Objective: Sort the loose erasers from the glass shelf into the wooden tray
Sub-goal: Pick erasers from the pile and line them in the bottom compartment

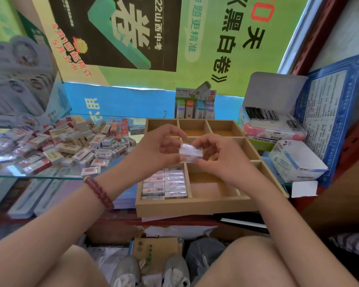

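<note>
So on the left of the frame there's a big messy pile of erasers dumped on the glass shelf, all lying at odd angles, which is probably why they need squaring up by hand before they go anywhere. Moving toward the middle, the left hand, the one with the red bead bracelet, pinches one side of a small stack of wrapped erasers, and the right hand pinches the other side. Both are closed on it, fingers curled. My guess is they're being lined up so they drop in neatly. The stack hangs right over the wooden tray, just above the lower-left compartment where neat rows already sit. The compartments to the right look empty.
</note>
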